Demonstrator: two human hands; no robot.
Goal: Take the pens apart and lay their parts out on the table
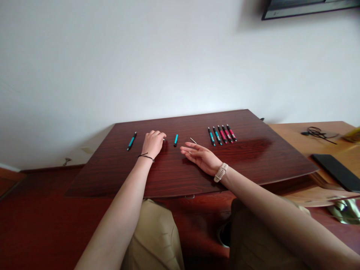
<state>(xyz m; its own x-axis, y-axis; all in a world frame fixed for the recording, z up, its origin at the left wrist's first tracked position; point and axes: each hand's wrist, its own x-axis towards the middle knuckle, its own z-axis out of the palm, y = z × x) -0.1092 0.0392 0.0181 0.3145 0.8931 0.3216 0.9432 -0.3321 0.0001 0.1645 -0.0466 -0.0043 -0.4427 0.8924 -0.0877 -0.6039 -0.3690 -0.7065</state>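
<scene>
My left hand (153, 144) is closed above the dark tabletop, back of the hand up. A small pale tip (163, 139) shows at its fingertips; the rest is hidden. Between my hands lies a turquoise and black pen barrel (176, 140), touched by neither. My right hand (203, 158) is turned palm up with its fingers stretched out. A tiny pale spot shows near those fingers, too small to name. Just beyond them lies a thin metallic pen refill (193, 140). A whole turquoise pen (131, 141) rests left of my left hand.
Several turquoise and pink pens, including a pink pen (231, 132), lie in a row on the table (174, 180), right of my hands. A wooden desk (292, 138) adjoins it, bearing a black cable (317, 133) and a dark flat object (336, 171). A white wall stands behind.
</scene>
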